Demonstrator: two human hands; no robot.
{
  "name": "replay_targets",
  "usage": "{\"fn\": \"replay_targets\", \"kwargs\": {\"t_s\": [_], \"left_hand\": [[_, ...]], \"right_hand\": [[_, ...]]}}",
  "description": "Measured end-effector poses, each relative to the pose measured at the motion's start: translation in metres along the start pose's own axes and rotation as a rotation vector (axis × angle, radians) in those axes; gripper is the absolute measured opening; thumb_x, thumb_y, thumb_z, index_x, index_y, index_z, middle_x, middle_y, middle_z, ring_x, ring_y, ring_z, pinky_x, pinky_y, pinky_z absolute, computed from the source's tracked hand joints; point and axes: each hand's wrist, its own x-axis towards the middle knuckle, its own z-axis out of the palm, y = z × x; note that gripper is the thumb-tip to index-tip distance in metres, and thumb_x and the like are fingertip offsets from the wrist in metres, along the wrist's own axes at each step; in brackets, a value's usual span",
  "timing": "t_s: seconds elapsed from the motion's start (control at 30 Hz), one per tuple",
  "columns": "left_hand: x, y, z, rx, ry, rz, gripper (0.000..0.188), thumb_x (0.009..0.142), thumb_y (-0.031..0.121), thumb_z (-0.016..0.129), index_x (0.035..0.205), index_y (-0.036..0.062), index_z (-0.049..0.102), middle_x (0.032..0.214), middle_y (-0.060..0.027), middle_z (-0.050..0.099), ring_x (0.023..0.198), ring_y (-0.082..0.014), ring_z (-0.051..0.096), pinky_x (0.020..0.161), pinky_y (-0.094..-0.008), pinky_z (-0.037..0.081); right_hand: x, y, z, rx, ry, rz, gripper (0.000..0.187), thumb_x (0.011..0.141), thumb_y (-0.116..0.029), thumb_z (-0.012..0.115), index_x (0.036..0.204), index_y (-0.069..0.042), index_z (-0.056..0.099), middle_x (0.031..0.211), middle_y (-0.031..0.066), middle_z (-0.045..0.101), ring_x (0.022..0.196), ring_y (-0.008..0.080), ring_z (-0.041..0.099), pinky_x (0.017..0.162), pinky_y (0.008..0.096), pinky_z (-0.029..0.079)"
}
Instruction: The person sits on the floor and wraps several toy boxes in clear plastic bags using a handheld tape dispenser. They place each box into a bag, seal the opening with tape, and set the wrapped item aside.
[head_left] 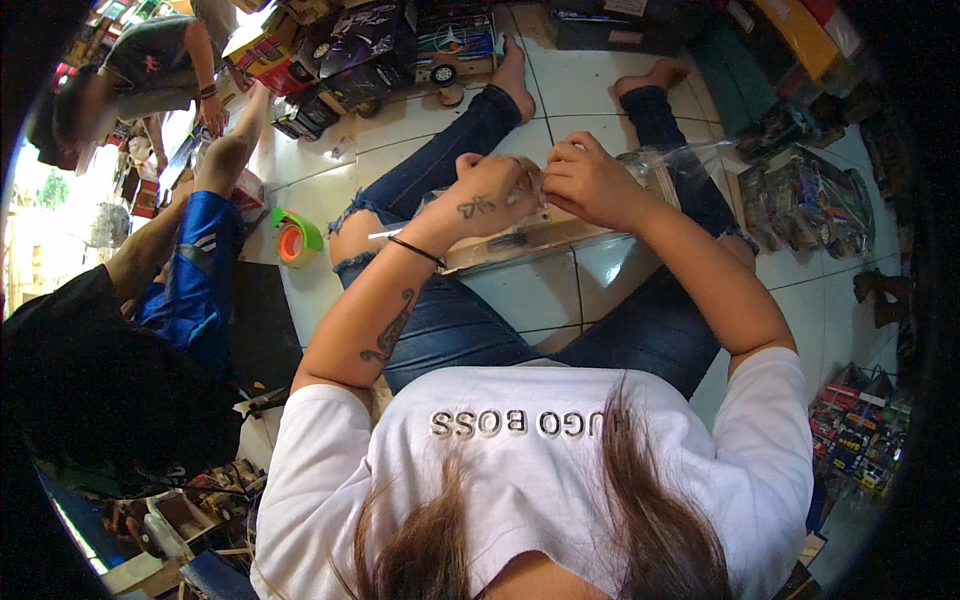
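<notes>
A long pale wooden piece with a small dark wheel-like part (507, 241) lies between my legs, with clear plastic (690, 155) around it. Over it my two hands meet, close together. My left hand (500, 188) has its fingers curled in and pinched on the clear plastic. My right hand (595, 183) also bends its fingers onto the plastic, its fingertips nearly touching the left hand's. Glare and the fingers hide just how the film is gripped. A thin white stick-like thing (385, 234) shows by my left forearm.
A green tape dispenser with an orange roll (292, 240) rests on the white tiles at left. Plastic-wrapped models (805, 205) lie at right. Boxes (365, 50) and a wheeled wooden toy (448, 75) stand ahead. Another person in blue shorts (195, 240) sits at left, a further person beyond.
</notes>
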Motion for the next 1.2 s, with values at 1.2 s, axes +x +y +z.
{"fn": "replay_targets", "kwargs": {"t_s": [1.2], "left_hand": [[-0.169,-0.101,-0.121,0.324,-0.052,-0.421,0.018,0.079,0.026,0.068,0.082,0.0086,0.07,0.085,-0.0083,0.066,0.086,-0.0215,0.061,0.094,-0.0378,0.034]], "right_hand": [[-0.01,-0.005,0.0,0.119,0.004,0.195,0.012,0.08,-0.022,0.064,0.076,-0.01,0.064,0.074,0.0005,0.062,0.079,0.0185,0.055,0.086,0.0378,0.036]]}}
